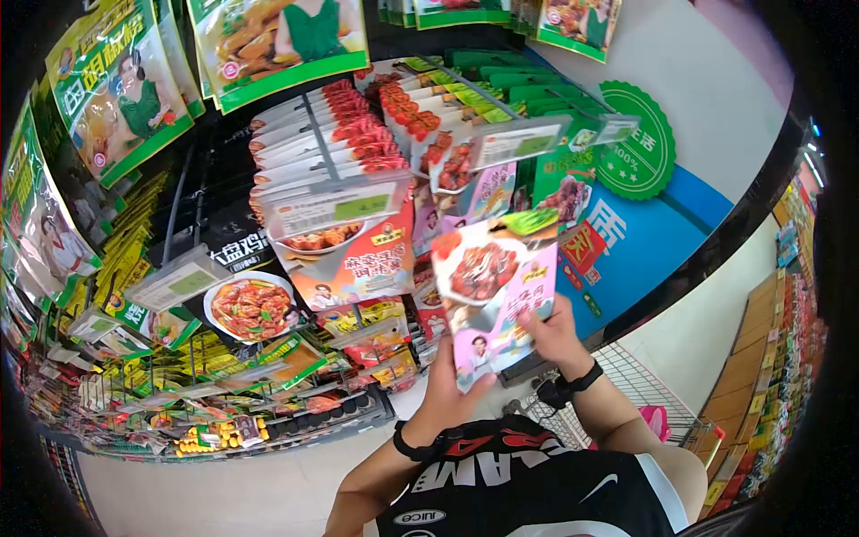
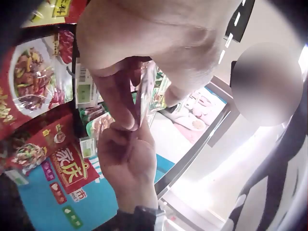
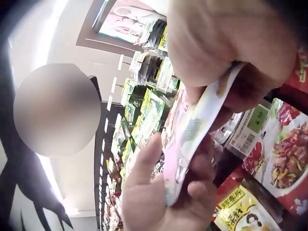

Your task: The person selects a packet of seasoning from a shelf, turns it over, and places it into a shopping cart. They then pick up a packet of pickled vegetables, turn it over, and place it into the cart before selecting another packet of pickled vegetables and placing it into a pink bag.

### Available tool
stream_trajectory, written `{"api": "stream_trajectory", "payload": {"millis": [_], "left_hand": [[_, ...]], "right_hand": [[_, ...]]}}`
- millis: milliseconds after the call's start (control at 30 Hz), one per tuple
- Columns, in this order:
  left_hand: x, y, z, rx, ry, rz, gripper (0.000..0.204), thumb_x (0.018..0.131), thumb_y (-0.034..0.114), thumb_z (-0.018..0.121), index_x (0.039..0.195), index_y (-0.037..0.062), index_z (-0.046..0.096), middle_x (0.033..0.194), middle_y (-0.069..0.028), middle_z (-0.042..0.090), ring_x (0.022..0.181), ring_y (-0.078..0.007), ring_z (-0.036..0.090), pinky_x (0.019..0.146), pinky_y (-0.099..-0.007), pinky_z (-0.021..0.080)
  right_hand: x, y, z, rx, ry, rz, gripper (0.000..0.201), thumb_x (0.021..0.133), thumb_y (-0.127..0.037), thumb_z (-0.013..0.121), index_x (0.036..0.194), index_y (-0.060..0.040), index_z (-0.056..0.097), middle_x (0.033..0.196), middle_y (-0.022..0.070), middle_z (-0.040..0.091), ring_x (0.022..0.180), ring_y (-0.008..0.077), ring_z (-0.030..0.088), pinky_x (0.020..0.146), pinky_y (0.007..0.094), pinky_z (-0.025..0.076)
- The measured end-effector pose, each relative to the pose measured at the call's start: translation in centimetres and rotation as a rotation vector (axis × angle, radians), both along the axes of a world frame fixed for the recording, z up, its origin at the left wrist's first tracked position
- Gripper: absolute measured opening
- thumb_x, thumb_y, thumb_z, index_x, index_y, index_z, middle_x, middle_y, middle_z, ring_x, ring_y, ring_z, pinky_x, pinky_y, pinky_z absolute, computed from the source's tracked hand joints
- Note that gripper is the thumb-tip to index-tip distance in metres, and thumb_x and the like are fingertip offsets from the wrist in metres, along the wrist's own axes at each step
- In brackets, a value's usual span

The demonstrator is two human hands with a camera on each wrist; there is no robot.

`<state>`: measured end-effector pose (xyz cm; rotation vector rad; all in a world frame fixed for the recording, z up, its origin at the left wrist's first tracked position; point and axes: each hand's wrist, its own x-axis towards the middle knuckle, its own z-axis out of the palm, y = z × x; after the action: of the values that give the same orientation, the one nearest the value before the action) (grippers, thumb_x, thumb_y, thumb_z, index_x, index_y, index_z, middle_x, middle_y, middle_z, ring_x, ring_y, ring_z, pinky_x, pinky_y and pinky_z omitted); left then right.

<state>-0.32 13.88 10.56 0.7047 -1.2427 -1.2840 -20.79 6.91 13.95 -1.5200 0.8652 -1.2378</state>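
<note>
Both hands hold a pink and white seasoning packet (image 1: 492, 291), printed with a dish of red meat, tilted with its front toward the head camera. My left hand (image 1: 445, 391) grips its lower left corner, thumb across the front. At the right edge my right hand (image 1: 557, 336) pinches it, thumb on the front and fingers behind. In the right wrist view the packet (image 3: 192, 127) shows nearly edge-on between the two hands. A similar pink packet (image 1: 494, 192) hangs on the rack just behind it.
Rows of hanging packets fill the rack, among them an orange-and-white one (image 1: 358, 268) and a black one (image 1: 246, 300). Price tags (image 1: 335, 208) stick out in front of them. A wire shopping cart (image 1: 649, 385) stands at the right, near another stocked shelf (image 1: 769, 385).
</note>
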Motion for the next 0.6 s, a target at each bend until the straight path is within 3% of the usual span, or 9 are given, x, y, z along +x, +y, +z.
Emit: {"api": "stream_trajectory", "payload": {"millis": [33,67,167,300,400,600], "left_hand": [[0.3,0.0,-0.3,-0.03,0.115,-0.031,0.053,0.09,0.015,0.072,0.131,-0.0037,0.044,0.126,-0.0146,0.058,0.109,-0.0203,0.061,0.093,-0.0363,0.05],[1.3,-0.3,-0.9,-0.07,0.009,-0.055,0.063,0.092,0.022,0.068,0.139,-0.006,0.036,0.139,-0.0186,0.047,0.119,-0.0247,0.056,0.098,-0.037,0.048],[1.8,-1.9,-0.6,-0.217,-0.093,0.122,0.072,0.093,0.034,0.063,0.144,-0.0078,0.033,0.142,-0.0226,0.042,0.123,-0.0287,0.053,0.097,-0.0364,0.048],[2.0,-5.0,4.0,-0.353,-0.153,0.249,0.09,0.097,0.056,0.047,0.153,-0.0101,0.019,0.154,-0.0295,0.027,0.142,-0.0387,0.034,0.114,-0.0458,0.031],[2.3,-7.0,5.2,-0.523,-0.358,0.386,0.096,0.098,0.06,0.042,0.152,-0.0147,0.017,0.157,-0.0351,0.02,0.145,-0.046,0.028,0.118,-0.0488,0.024],[2.4,-8.3,6.4,-0.47,-0.281,0.329,0.105,0.097,0.068,0.035,0.151,-0.0186,0.008,0.155,-0.0414,0.016,0.147,-0.0512,0.019,0.12,-0.05,0.016]], "right_hand": [[0.1,-0.7,0.3,0.021,-0.033,-0.018,0.022,0.095,-0.013,0.069,0.111,0.0013,0.066,0.103,0.0063,0.073,0.092,0.0103,0.066,0.08,0.0308,0.055],[0.1,-1.4,0.5,0.01,-0.034,-0.061,0.024,0.095,-0.017,0.07,0.111,0.001,0.066,0.103,0.0064,0.072,0.092,0.0105,0.066,0.08,0.0301,0.055],[0.0,-3.2,1.3,-0.105,0.01,-0.097,0.028,0.094,-0.021,0.072,0.111,0.0001,0.067,0.104,0.006,0.072,0.092,0.0113,0.067,0.081,0.0294,0.055],[-0.3,-4.6,2.1,-0.133,-0.034,-0.101,0.032,0.093,-0.026,0.074,0.111,-0.0012,0.067,0.105,0.0051,0.072,0.094,0.0122,0.067,0.082,0.0299,0.055],[-0.9,-5.2,3.1,-0.157,-0.005,-0.115,0.034,0.091,-0.029,0.076,0.109,-0.0013,0.067,0.102,0.0048,0.072,0.093,0.0119,0.068,0.081,0.0297,0.055],[-1.2,-6.2,4.5,-0.208,0.04,-0.147,0.038,0.089,-0.032,0.078,0.108,-0.0013,0.068,0.1,0.0042,0.073,0.09,0.0111,0.067,0.079,0.0283,0.053]]}}
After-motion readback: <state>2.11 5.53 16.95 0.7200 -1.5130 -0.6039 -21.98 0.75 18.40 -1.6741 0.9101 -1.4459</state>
